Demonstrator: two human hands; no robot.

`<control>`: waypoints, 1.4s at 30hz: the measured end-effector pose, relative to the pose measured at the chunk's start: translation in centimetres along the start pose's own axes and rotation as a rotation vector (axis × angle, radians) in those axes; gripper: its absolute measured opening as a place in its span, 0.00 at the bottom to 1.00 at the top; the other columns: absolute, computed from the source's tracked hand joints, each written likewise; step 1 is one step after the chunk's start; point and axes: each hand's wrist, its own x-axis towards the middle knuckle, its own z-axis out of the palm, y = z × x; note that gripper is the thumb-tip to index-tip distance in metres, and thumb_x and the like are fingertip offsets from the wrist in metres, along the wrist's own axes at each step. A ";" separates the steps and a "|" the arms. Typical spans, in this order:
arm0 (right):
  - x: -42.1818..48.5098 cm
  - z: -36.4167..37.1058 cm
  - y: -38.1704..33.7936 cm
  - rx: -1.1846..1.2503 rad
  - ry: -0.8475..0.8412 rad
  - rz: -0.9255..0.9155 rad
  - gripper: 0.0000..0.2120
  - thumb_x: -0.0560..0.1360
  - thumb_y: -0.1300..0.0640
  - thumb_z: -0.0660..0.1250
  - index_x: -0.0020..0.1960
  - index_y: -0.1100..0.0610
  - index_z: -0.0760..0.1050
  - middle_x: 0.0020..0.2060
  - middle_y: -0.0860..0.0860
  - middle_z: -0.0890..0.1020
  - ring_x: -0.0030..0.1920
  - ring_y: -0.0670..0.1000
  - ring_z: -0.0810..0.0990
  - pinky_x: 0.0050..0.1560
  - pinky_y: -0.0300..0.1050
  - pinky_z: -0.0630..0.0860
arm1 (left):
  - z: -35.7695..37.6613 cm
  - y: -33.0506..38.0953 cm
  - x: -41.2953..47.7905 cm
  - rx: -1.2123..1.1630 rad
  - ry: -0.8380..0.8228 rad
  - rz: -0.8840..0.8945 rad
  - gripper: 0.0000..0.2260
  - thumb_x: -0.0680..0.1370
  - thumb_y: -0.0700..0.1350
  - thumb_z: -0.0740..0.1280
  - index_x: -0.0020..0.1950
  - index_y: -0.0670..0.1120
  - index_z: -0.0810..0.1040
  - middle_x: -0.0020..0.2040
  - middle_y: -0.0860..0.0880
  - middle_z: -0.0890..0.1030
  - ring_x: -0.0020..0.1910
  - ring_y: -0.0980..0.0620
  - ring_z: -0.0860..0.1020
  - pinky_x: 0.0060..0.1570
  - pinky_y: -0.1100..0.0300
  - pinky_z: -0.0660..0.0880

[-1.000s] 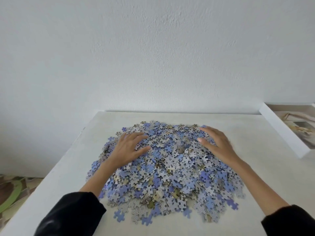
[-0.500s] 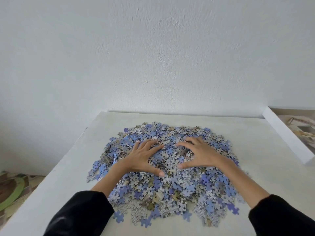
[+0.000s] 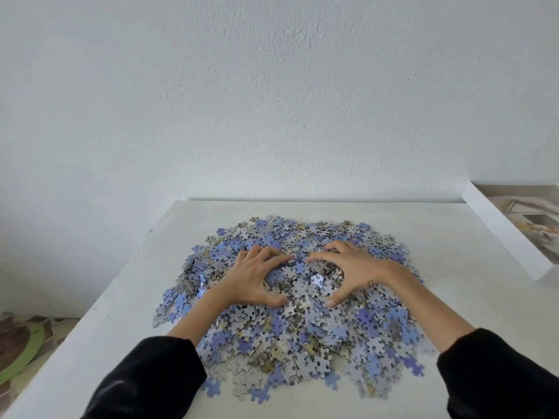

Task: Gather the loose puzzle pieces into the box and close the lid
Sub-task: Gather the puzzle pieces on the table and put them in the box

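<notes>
A big heap of blue and grey puzzle pieces (image 3: 305, 331) covers the middle of the white table (image 3: 121, 297). My left hand (image 3: 252, 276) and my right hand (image 3: 355, 267) lie on top of the heap, close together, fingertips nearly meeting. Both hands have fingers and thumbs curled in, cupping a clump of pieces between them. The white puzzle box (image 3: 499, 234) lies open at the table's far right, partly cut off by the frame edge; its inside shows a pale picture. No lid is in view.
A white wall rises right behind the table. The table's left edge drops to a floor with a green and brown patterned mat (image 3: 18, 343). Bare tabletop lies between the heap and the box.
Both hands have slid inward from the heap's outer sides to its centre. Their fingers went from flat and spread to curled around a clump of pieces.
</notes>
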 end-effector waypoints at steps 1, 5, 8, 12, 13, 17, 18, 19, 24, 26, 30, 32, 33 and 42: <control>0.1 0.0 0.1 0.006 0.017 -0.001 0.43 0.63 0.39 0.73 0.71 0.36 0.52 0.71 0.49 0.53 0.72 0.54 0.50 0.69 0.57 0.54 | 0.1 0.0 0.1 -0.007 0.021 0.000 0.45 0.62 0.78 0.45 0.73 0.57 0.59 0.64 0.54 0.65 0.60 0.57 0.60 0.61 0.57 0.57; 0.2 0.5 0.2 0.002 0.083 0.001 0.35 0.65 0.42 0.71 0.67 0.38 0.59 0.68 0.48 0.58 0.70 0.53 0.54 0.69 0.56 0.55 | 0.6 0.0 0.3 -0.052 0.090 -0.001 0.35 0.64 0.73 0.52 0.64 0.54 0.68 0.60 0.52 0.69 0.57 0.56 0.63 0.57 0.55 0.64; 0.3 1.1 0.3 0.009 0.132 0.018 0.34 0.65 0.42 0.70 0.67 0.38 0.59 0.68 0.48 0.57 0.70 0.53 0.53 0.69 0.56 0.55 | 0.9 0.0 0.3 -0.065 0.118 0.008 0.34 0.64 0.72 0.54 0.61 0.52 0.69 0.62 0.52 0.68 0.59 0.56 0.64 0.55 0.56 0.64; 0.3 1.9 0.5 0.011 0.094 0.063 0.44 0.64 0.34 0.68 0.72 0.35 0.47 0.74 0.48 0.42 0.74 0.55 0.41 0.69 0.65 0.46 | 0.9 0.0 0.3 -0.030 0.094 0.013 0.39 0.64 0.75 0.52 0.68 0.55 0.65 0.66 0.54 0.66 0.62 0.56 0.64 0.59 0.57 0.63; 0.3 2.0 0.5 -0.012 0.091 0.058 0.45 0.63 0.32 0.68 0.72 0.35 0.45 0.74 0.47 0.41 0.74 0.55 0.41 0.69 0.65 0.46 | 0.8 0.0 0.3 -0.021 0.088 0.009 0.41 0.63 0.76 0.51 0.70 0.55 0.63 0.66 0.54 0.66 0.63 0.56 0.64 0.60 0.58 0.61; 0.2 2.5 0.4 0.012 0.192 0.022 0.40 0.63 0.32 0.68 0.70 0.36 0.55 0.72 0.45 0.53 0.72 0.54 0.50 0.70 0.59 0.52 | 0.6 0.3 0.2 -0.028 0.100 -0.010 0.43 0.62 0.76 0.51 0.72 0.55 0.63 0.64 0.53 0.67 0.62 0.56 0.65 0.58 0.60 0.60; 0.2 2.7 0.4 0.031 0.232 0.016 0.37 0.63 0.33 0.68 0.68 0.36 0.58 0.70 0.45 0.56 0.70 0.53 0.53 0.69 0.56 0.54 | 0.5 0.4 0.2 -0.036 0.111 -0.012 0.42 0.63 0.75 0.51 0.71 0.54 0.65 0.63 0.52 0.68 0.60 0.56 0.66 0.56 0.60 0.60; 0.1 2.9 0.4 0.049 0.264 0.011 0.35 0.63 0.34 0.68 0.67 0.37 0.60 0.68 0.45 0.58 0.69 0.52 0.54 0.68 0.54 0.56 | 0.5 0.5 0.2 -0.044 0.125 -0.012 0.40 0.63 0.75 0.52 0.69 0.54 0.67 0.61 0.52 0.69 0.59 0.56 0.67 0.54 0.60 0.60; 0.4 3.5 0.6 0.101 0.393 0.013 0.30 0.63 0.40 0.69 0.63 0.44 0.67 0.61 0.45 0.65 0.64 0.47 0.60 0.62 0.45 0.64 | 0.6 0.3 0.2 -0.090 0.170 -0.029 0.35 0.64 0.72 0.54 0.59 0.49 0.73 0.51 0.52 0.73 0.51 0.55 0.69 0.52 0.59 0.69; 0.5 3.5 0.5 0.134 0.443 0.019 0.27 0.64 0.43 0.70 0.60 0.45 0.69 0.59 0.45 0.68 0.62 0.46 0.63 0.59 0.42 0.66 | 0.6 0.2 0.2 -0.125 0.193 -0.024 0.33 0.64 0.71 0.56 0.56 0.48 0.75 0.49 0.52 0.74 0.49 0.54 0.71 0.49 0.59 0.72; 0.7 3.4 0.4 0.178 0.522 0.012 0.22 0.67 0.47 0.71 0.59 0.46 0.71 0.59 0.46 0.73 0.60 0.47 0.70 0.59 0.42 0.69 | 0.4 0.2 0.1 -0.197 0.232 -0.012 0.29 0.66 0.69 0.58 0.52 0.48 0.76 0.44 0.53 0.77 0.44 0.54 0.73 0.43 0.62 0.73; 0.6 3.3 0.4 0.213 0.539 -0.005 0.20 0.67 0.49 0.71 0.58 0.46 0.72 0.60 0.46 0.75 0.60 0.48 0.72 0.60 0.43 0.70 | 0.3 0.3 -0.1 -0.260 0.256 -0.009 0.26 0.66 0.67 0.59 0.50 0.47 0.76 0.40 0.52 0.77 0.39 0.54 0.74 0.38 0.63 0.73; 0.6 3.2 0.3 0.235 0.536 -0.012 0.20 0.67 0.50 0.71 0.58 0.46 0.73 0.61 0.46 0.75 0.60 0.48 0.73 0.60 0.43 0.69 | 0.2 0.4 -0.1 -0.294 0.263 -0.009 0.24 0.66 0.65 0.60 0.49 0.47 0.76 0.38 0.52 0.77 0.38 0.54 0.74 0.36 0.62 0.74; -0.5 1.5 -0.4 0.534 0.574 -0.045 0.18 0.68 0.50 0.72 0.56 0.43 0.73 0.64 0.48 0.74 0.61 0.54 0.75 0.64 0.50 0.71 | -1.3 0.1 0.8 -0.532 0.224 -0.001 0.20 0.67 0.58 0.67 0.47 0.42 0.77 0.33 0.46 0.78 0.27 0.55 0.69 0.27 0.57 0.67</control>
